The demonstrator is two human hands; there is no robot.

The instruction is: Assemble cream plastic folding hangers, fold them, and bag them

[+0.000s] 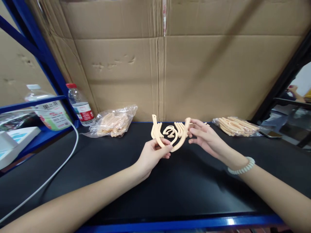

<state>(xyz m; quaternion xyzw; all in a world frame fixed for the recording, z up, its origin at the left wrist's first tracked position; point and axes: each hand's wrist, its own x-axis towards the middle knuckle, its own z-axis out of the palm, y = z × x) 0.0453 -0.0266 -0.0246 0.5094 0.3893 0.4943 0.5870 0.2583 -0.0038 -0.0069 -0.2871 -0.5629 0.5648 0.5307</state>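
My left hand [154, 154] pinches the bottom of a cream U-shaped plastic frame [170, 133] with small curved pieces attached inside it, held just above the black table top [170, 181]. My right hand [204, 137] touches the frame's right arm near its tip with thumb and fingers closed on it. A beaded bracelet [241, 166] sits on my right wrist.
A plastic bag of cream parts [113, 124] lies back left, a second bag of them [236, 126] back right. Two water bottles [80, 105] stand by the blue shelf frame [46, 61]. A white cable [60, 165] crosses the left side. Cardboard [165, 64] walls the back. Another person's hand [293, 89] shows far right.
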